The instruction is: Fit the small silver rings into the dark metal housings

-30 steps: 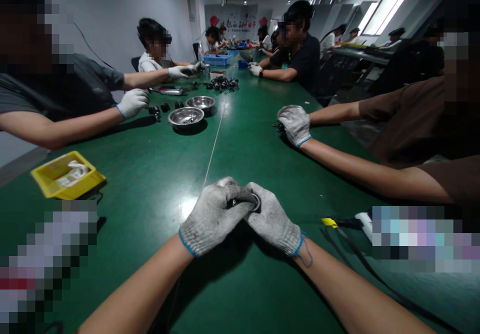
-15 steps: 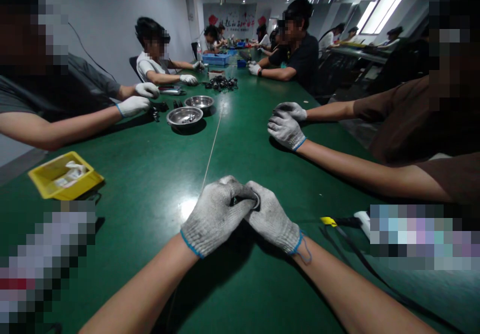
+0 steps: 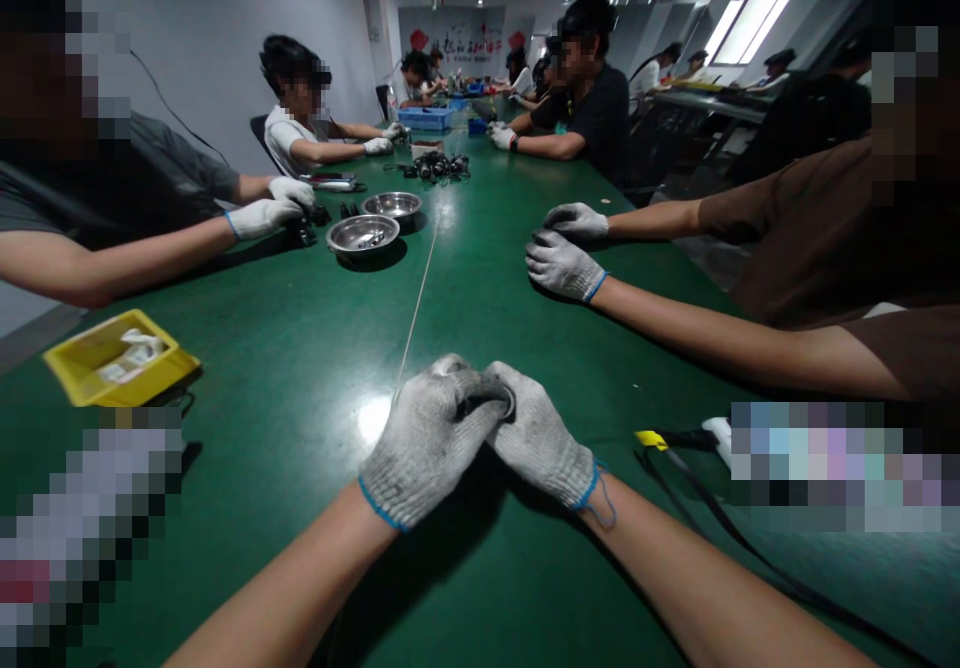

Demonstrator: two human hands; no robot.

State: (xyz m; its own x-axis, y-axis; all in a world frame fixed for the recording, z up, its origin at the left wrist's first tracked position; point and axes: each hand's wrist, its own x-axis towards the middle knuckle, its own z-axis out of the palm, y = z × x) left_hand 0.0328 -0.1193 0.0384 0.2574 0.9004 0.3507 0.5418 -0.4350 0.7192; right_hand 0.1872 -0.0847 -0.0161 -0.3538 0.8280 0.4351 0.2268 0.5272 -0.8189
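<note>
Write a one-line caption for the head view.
Gloved left hand and right hand grip a small part at the green table.

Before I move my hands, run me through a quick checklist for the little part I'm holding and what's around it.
1. Grip: left hand and right hand both closed on the small dark part: ok.
2. Part's condition: mostly hidden by the gloves: cannot tell.
3. Co-worker's gloved hands lie apart from yours, farther up the green table: ok.
4. Black cable with a yellow tag lies close beside your right forearm: not ok.
5. Yellow tray sits apart on your left, holding pale items: ok.
</note>
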